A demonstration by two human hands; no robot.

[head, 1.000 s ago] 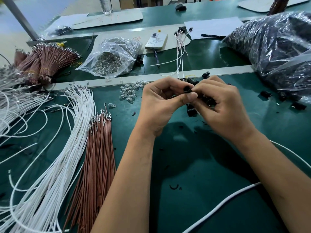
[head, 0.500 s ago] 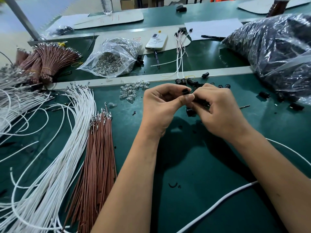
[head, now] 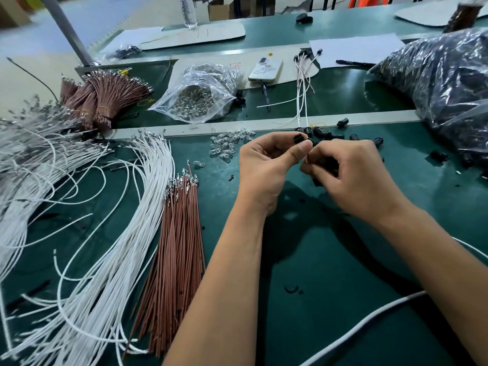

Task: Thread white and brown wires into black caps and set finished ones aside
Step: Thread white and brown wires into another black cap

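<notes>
Left hand pinching one black cap above the counter. Right hand curled round dark caps, mostly hidden; wire in grip not discernible. White wires and brown wires lying far left.

Green-topped desk with a pale strip across it, second green desk behind, grey metal post at left, pale bluish floor, orange chair far back

Phone: lay at 12 o'clock, flat on cardboard.
Bulb bag: lay at 11 o'clock.
Water bottle: stood upright beyond.
</notes>
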